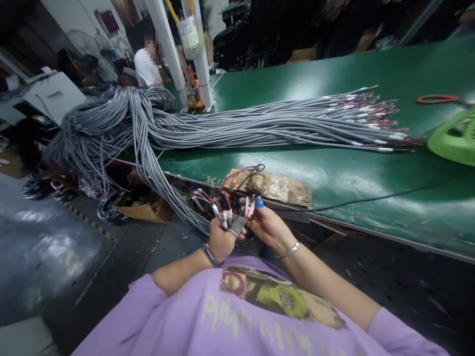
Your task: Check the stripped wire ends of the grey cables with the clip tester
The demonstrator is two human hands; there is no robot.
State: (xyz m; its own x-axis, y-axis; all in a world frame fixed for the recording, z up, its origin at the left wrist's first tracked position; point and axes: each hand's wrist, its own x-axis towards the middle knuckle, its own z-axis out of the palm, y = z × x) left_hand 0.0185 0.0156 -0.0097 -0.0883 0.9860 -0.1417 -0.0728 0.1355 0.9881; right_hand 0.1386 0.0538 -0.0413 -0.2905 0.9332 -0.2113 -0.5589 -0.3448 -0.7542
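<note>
Near the table's front edge, my left hand (221,240) is closed around the ends of several grey cables (181,203). White-wrapped ends and thin coloured wires (203,197) stick up out of that fist. A dark grey wrap shows over its fingers. Close beside it on the right, my right hand (270,226) is pinched on a small pale pink clip-like piece (250,207), whose exact kind I cannot make out. A blue cover (259,201) sits on the right thumb. Thin wires run between the two hands, partly hidden by the fingers.
A long bundle of grey cables (241,123) lies across the green table (352,198) and hangs off its left end. A wooden board (282,189) lies at the front edge. A green plastic item (454,138) is at right. Behind a white post (202,74) sits another person (146,66).
</note>
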